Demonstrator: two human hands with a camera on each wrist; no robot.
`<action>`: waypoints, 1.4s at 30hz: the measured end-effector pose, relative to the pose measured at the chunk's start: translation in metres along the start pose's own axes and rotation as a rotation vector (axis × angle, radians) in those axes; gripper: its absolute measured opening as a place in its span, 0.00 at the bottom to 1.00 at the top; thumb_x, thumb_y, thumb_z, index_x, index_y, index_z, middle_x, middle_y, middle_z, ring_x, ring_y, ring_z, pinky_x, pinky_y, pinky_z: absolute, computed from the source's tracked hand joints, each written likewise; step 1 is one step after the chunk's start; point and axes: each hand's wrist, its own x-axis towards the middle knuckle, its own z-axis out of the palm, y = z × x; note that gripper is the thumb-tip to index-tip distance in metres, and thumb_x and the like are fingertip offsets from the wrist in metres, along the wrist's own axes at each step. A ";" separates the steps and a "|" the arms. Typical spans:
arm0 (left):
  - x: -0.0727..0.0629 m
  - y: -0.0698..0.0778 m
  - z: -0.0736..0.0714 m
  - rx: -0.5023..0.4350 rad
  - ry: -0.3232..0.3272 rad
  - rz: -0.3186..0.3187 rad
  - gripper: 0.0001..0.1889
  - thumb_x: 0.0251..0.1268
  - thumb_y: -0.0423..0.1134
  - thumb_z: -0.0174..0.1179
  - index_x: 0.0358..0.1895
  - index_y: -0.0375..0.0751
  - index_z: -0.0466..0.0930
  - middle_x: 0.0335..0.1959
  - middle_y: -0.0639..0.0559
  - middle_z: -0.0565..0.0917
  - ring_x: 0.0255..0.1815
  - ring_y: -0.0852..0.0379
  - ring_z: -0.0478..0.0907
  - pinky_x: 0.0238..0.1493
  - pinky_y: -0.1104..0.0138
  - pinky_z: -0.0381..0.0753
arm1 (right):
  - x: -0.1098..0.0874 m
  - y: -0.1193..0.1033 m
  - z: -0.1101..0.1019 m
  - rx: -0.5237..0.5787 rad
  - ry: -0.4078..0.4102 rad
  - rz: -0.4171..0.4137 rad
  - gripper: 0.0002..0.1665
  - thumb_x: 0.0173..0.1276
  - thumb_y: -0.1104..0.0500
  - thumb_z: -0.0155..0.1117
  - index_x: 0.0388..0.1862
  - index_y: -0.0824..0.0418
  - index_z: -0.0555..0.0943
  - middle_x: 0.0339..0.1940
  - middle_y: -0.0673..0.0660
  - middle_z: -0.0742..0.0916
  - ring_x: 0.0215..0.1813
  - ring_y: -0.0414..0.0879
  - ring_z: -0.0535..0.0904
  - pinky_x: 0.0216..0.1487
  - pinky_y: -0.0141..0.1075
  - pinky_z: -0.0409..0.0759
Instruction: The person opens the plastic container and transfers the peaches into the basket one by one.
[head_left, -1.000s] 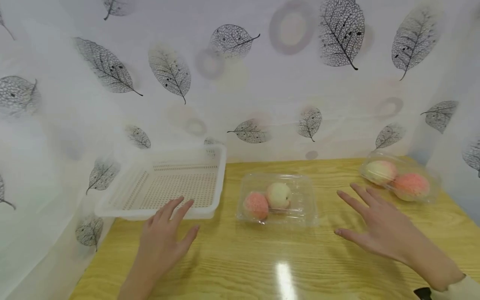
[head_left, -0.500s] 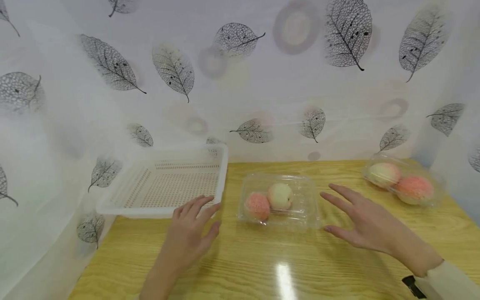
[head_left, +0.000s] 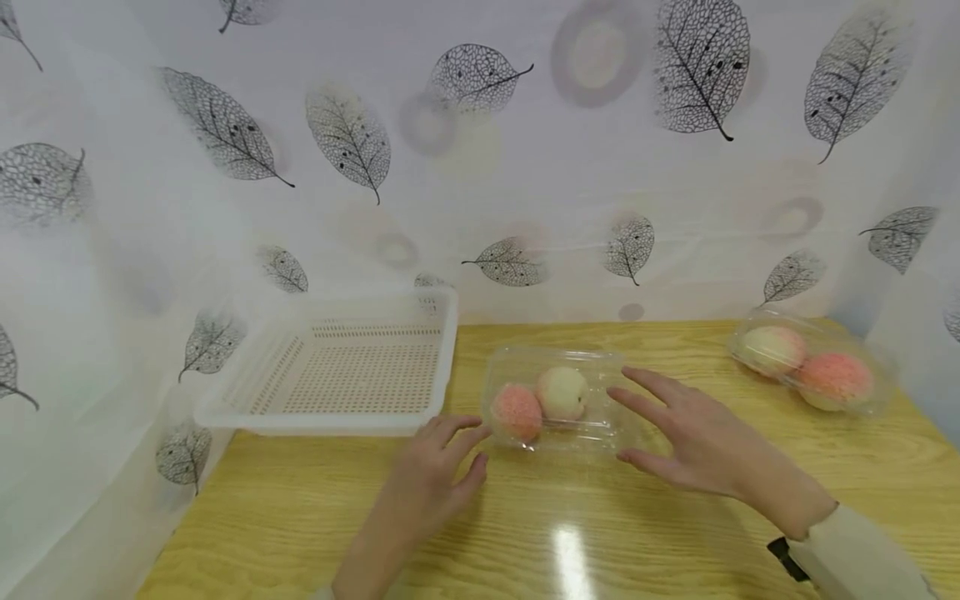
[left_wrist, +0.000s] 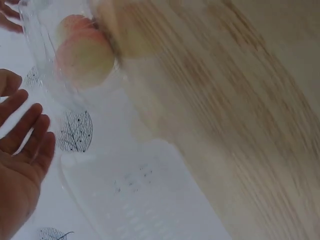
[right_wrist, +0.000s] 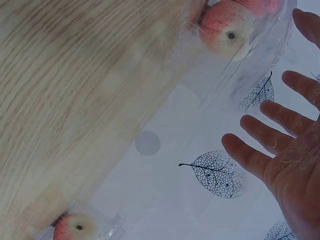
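Note:
A clear plastic clamshell box (head_left: 513, 362) lies on the table with two peaches inside, a pinkish one (head_left: 517, 412) on the left and a pale one (head_left: 563, 393) beside it. My left hand (head_left: 431, 471) is at the box's front left corner, fingers spread and gently bent. On the other side, my right hand (head_left: 686, 442) has its fingertips right at the box's right edge, thumb apart from the fingers. Both wrist views show the palms facing the box, the left palm (left_wrist: 20, 175) and the right palm (right_wrist: 300, 165) with nothing in them.
A white perforated plastic basket (head_left: 442, 367) stands at the back left, its right rim near the box. A second clear box (head_left: 885, 379) holding two peaches sits at the back right. Leaf-printed curtain (head_left: 525, 167) hangs behind the wooden table (head_left: 300, 517).
My left hand has moved right, from in front of the basket to the middle box's left corner. My right hand has moved left, away from the far box, to the middle box's right edge.

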 end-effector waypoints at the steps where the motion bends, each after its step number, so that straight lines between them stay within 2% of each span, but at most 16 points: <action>1: 0.000 0.002 0.002 -0.011 -0.011 -0.034 0.18 0.55 0.35 0.74 0.51 0.41 0.85 0.49 0.48 0.87 0.50 0.52 0.86 0.50 0.60 0.88 | 0.001 0.000 0.001 -0.002 0.002 -0.003 0.41 0.63 0.40 0.74 0.72 0.54 0.75 0.70 0.66 0.78 0.62 0.63 0.82 0.51 0.60 0.83; 4: -0.002 0.010 0.009 -0.076 -0.065 -0.193 0.20 0.58 0.36 0.73 0.55 0.39 0.84 0.53 0.48 0.85 0.52 0.51 0.86 0.49 0.62 0.88 | 0.003 0.000 0.003 -0.015 0.008 -0.010 0.41 0.64 0.39 0.73 0.72 0.53 0.75 0.70 0.65 0.78 0.62 0.63 0.82 0.50 0.60 0.83; 8: -0.003 0.026 0.017 -0.236 -0.127 -0.467 0.25 0.61 0.35 0.70 0.62 0.36 0.78 0.60 0.46 0.81 0.56 0.48 0.83 0.52 0.57 0.87 | 0.006 -0.001 0.004 -0.027 -0.017 -0.016 0.42 0.64 0.39 0.73 0.73 0.52 0.74 0.72 0.65 0.78 0.64 0.62 0.81 0.51 0.60 0.84; 12: 0.004 0.036 0.021 -0.422 -0.131 -0.697 0.27 0.63 0.34 0.67 0.65 0.35 0.74 0.65 0.42 0.76 0.60 0.45 0.79 0.55 0.51 0.84 | 0.010 -0.003 0.004 -0.026 -0.085 0.009 0.41 0.65 0.40 0.72 0.74 0.53 0.74 0.74 0.64 0.76 0.68 0.64 0.79 0.54 0.61 0.82; 15: 0.010 0.039 0.021 -0.543 -0.102 -0.839 0.27 0.65 0.35 0.65 0.67 0.36 0.73 0.66 0.41 0.75 0.62 0.44 0.78 0.58 0.49 0.82 | 0.012 -0.004 0.003 -0.022 -0.146 0.042 0.39 0.67 0.40 0.70 0.73 0.53 0.76 0.74 0.64 0.76 0.70 0.65 0.77 0.56 0.62 0.81; 17: 0.012 0.041 0.020 -0.596 -0.080 -0.905 0.26 0.66 0.35 0.64 0.67 0.37 0.73 0.66 0.41 0.75 0.62 0.44 0.79 0.58 0.51 0.83 | 0.011 -0.004 0.002 -0.015 -0.181 0.064 0.37 0.69 0.39 0.68 0.73 0.53 0.76 0.75 0.63 0.76 0.70 0.65 0.77 0.57 0.62 0.81; 19: 0.013 0.041 0.020 -0.638 -0.058 -0.938 0.25 0.66 0.34 0.64 0.66 0.37 0.75 0.66 0.40 0.75 0.60 0.44 0.81 0.57 0.55 0.85 | 0.009 -0.003 0.000 -0.008 -0.205 0.086 0.37 0.70 0.38 0.67 0.73 0.53 0.76 0.75 0.63 0.76 0.69 0.65 0.78 0.57 0.61 0.82; 23: 0.016 0.039 0.024 -0.678 -0.059 -0.944 0.22 0.66 0.32 0.64 0.63 0.38 0.77 0.65 0.40 0.76 0.54 0.48 0.85 0.50 0.64 0.87 | 0.004 0.000 -0.004 -0.003 -0.218 0.118 0.38 0.69 0.38 0.68 0.72 0.53 0.77 0.75 0.63 0.76 0.66 0.64 0.80 0.55 0.60 0.83; 28: 0.021 0.031 0.031 -0.735 -0.093 -0.961 0.20 0.65 0.34 0.66 0.60 0.38 0.79 0.59 0.40 0.80 0.49 0.50 0.86 0.47 0.63 0.87 | -0.002 0.004 -0.009 -0.016 -0.196 0.133 0.38 0.66 0.37 0.70 0.69 0.54 0.78 0.73 0.64 0.77 0.63 0.66 0.82 0.53 0.61 0.83; 31: 0.022 0.026 0.035 -0.867 -0.122 -1.000 0.22 0.64 0.34 0.67 0.60 0.34 0.77 0.53 0.39 0.84 0.46 0.51 0.86 0.47 0.62 0.88 | -0.005 0.006 -0.011 -0.033 -0.183 0.138 0.38 0.64 0.37 0.72 0.68 0.55 0.79 0.72 0.64 0.78 0.61 0.66 0.83 0.51 0.61 0.83; 36: 0.022 0.021 0.041 -1.098 -0.190 -1.092 0.21 0.70 0.33 0.62 0.61 0.25 0.75 0.48 0.35 0.87 0.40 0.58 0.86 0.48 0.63 0.87 | -0.005 0.007 -0.011 -0.058 -0.157 0.114 0.39 0.63 0.38 0.73 0.66 0.59 0.80 0.69 0.66 0.80 0.63 0.66 0.82 0.53 0.60 0.83; 42: 0.024 0.021 0.045 -1.189 -0.221 -1.131 0.17 0.73 0.34 0.60 0.57 0.23 0.77 0.45 0.38 0.88 0.38 0.62 0.85 0.47 0.66 0.87 | 0.007 -0.002 -0.003 -0.030 -0.143 0.065 0.41 0.66 0.38 0.71 0.69 0.61 0.77 0.71 0.65 0.79 0.70 0.65 0.77 0.60 0.62 0.79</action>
